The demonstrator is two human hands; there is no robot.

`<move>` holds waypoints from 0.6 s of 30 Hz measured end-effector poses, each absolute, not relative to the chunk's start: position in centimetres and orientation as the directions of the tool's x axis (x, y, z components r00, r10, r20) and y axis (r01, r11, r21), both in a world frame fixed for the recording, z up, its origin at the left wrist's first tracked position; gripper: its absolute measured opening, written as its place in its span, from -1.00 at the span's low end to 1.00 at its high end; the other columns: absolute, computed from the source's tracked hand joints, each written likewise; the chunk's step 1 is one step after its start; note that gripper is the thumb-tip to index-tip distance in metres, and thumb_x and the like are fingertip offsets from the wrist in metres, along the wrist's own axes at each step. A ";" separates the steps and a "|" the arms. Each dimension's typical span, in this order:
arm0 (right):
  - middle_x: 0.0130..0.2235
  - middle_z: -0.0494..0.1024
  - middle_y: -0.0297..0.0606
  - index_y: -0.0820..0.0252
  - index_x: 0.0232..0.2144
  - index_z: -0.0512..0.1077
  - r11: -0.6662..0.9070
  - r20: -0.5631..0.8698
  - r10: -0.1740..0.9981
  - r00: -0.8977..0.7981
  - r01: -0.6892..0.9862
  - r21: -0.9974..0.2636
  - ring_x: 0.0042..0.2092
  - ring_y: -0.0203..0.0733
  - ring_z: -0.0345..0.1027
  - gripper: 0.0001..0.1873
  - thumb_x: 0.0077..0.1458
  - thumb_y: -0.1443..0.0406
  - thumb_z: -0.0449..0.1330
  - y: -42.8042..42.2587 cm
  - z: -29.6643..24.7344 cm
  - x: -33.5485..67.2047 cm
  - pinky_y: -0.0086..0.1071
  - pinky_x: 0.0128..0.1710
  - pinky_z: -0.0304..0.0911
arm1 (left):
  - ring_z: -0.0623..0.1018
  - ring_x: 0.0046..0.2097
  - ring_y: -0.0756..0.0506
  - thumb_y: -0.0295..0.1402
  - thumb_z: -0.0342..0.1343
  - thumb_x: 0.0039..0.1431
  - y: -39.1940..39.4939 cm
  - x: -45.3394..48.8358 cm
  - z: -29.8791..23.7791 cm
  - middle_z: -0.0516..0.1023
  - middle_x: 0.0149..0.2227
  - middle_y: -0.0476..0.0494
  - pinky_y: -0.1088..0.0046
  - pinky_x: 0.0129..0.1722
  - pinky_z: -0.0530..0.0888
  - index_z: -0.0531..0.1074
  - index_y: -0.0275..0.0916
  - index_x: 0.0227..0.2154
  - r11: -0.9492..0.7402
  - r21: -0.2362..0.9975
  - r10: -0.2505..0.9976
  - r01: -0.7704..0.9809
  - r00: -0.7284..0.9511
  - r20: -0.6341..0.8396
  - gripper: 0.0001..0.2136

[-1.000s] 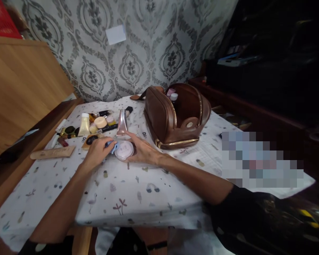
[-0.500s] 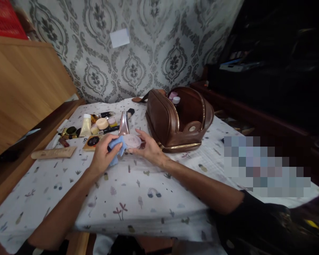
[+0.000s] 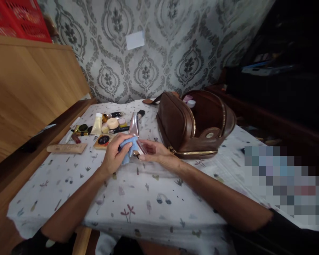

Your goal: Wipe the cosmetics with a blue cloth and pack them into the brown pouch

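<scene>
Printed sheeting covers the counter [image 3: 149, 193]. Near its middle, one small jar [image 3: 141, 147] is held tipped on edge in the right hand [image 3: 159, 156], grip pinched on its rim, so the left hand [image 3: 112, 156], grip closed on one blue cloth [image 3: 128, 149], meets its face (one brown bag [image 3: 180, 127] gapes just behind).

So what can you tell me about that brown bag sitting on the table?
The brown, dome-shaped leather toiletry bag stands upright on the white printed tablecloth. Its gold zip runs over the top and is undone, so the mouth gapes open; a second gold zip line runs along the base. A round metal snap sits on a tab at the end. Small pink- and white-lidded pots show inside. A brown strap lies behind it. The person's right hand is close, apparently not touching.
</scene>
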State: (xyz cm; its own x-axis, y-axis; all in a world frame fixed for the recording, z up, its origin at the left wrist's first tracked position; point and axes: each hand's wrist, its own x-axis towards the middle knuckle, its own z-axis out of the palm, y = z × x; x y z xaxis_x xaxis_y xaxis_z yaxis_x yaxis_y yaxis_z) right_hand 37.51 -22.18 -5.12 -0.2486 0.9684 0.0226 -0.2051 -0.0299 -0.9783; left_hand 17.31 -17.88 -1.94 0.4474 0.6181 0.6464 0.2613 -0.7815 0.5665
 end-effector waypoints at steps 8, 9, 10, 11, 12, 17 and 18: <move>-0.04 0.56 -0.24 0.10 -0.03 0.47 -0.049 0.080 0.936 -0.342 -0.352 -0.935 0.00 -0.13 0.44 -0.31 -0.27 0.21 0.55 -22.8 -4.2 37.3 -0.16 0.09 0.35 | 0.55 -0.16 -0.14 0.01 0.04 0.30 -16.8 17.4 -3.1 0.62 -0.19 -0.13 0.37 -0.13 0.48 0.54 -0.22 -0.13 -0.418 0.892 0.858 0.173 0.398 0.325 -0.60; -0.03 0.55 -0.22 0.11 -0.04 0.47 -0.066 0.073 0.932 -0.355 -0.366 -0.928 -0.01 -0.12 0.44 -0.32 -0.26 0.18 0.55 -22.8 -4.2 37.3 -0.18 0.04 0.39 | 0.55 -0.17 -0.14 0.02 0.05 0.29 -16.7 17.4 -3.3 0.62 -0.18 -0.14 0.37 -0.15 0.48 0.54 -0.23 -0.13 -0.387 0.908 0.867 0.158 0.398 0.300 -0.59; -0.03 0.54 -0.21 0.12 -0.05 0.48 -0.076 0.068 0.930 -0.362 -0.370 -0.926 -0.02 -0.12 0.44 -0.34 -0.25 0.17 0.54 -22.8 -4.2 37.3 -0.20 -0.01 0.41 | 0.56 -0.17 -0.14 0.03 0.07 0.27 -16.6 17.5 -3.4 0.62 -0.17 -0.15 0.37 -0.16 0.48 0.54 -0.23 -0.12 -0.365 0.919 0.872 0.147 0.399 0.282 -0.58; -0.04 0.53 -0.20 0.13 -0.07 0.48 -0.079 0.063 0.929 -0.364 -0.364 -0.928 -0.03 -0.12 0.44 -0.35 -0.25 0.16 0.54 -22.8 -4.2 37.3 -0.21 -0.04 0.43 | 0.56 -0.17 -0.14 0.03 0.09 0.26 -16.6 17.5 -3.5 0.62 -0.16 -0.15 0.37 -0.17 0.48 0.54 -0.23 -0.12 -0.354 0.925 0.875 0.139 0.398 0.276 -0.58; -0.06 0.53 -0.21 0.14 -0.08 0.48 -0.077 0.057 0.932 -0.357 -0.350 -0.933 -0.05 -0.13 0.44 -0.36 -0.25 0.16 0.55 -22.8 -4.3 37.3 -0.23 -0.07 0.44 | 0.56 -0.17 -0.15 0.03 0.10 0.25 -16.7 17.5 -3.5 0.63 -0.15 -0.16 0.37 -0.17 0.48 0.55 -0.23 -0.11 -0.357 0.924 0.874 0.137 0.399 0.279 -0.58; -0.17 0.45 -0.31 0.00 0.12 0.35 -0.079 0.010 0.956 -0.292 -0.289 -0.954 -0.08 -0.15 0.45 -0.16 -0.22 0.14 0.54 -22.9 -4.5 37.3 -0.23 -0.11 0.47 | 0.55 -0.15 -0.17 -0.02 0.07 0.30 -17.7 17.3 -2.4 0.61 -0.18 -0.17 0.29 -0.08 0.47 0.57 -0.20 -0.15 -0.543 0.816 0.806 0.199 0.395 0.440 -0.64; -0.20 0.43 -0.33 -0.02 0.16 0.32 -0.084 -0.001 0.959 -0.284 -0.284 -0.955 -0.10 -0.15 0.45 -0.13 -0.21 0.12 0.53 -22.9 -4.4 37.3 -0.21 -0.10 0.48 | 0.54 -0.13 -0.17 -0.05 0.06 0.31 -17.9 17.3 -2.1 0.60 -0.16 -0.18 0.27 -0.05 0.46 0.57 -0.19 -0.15 -0.588 0.780 0.780 0.211 0.404 0.479 -0.66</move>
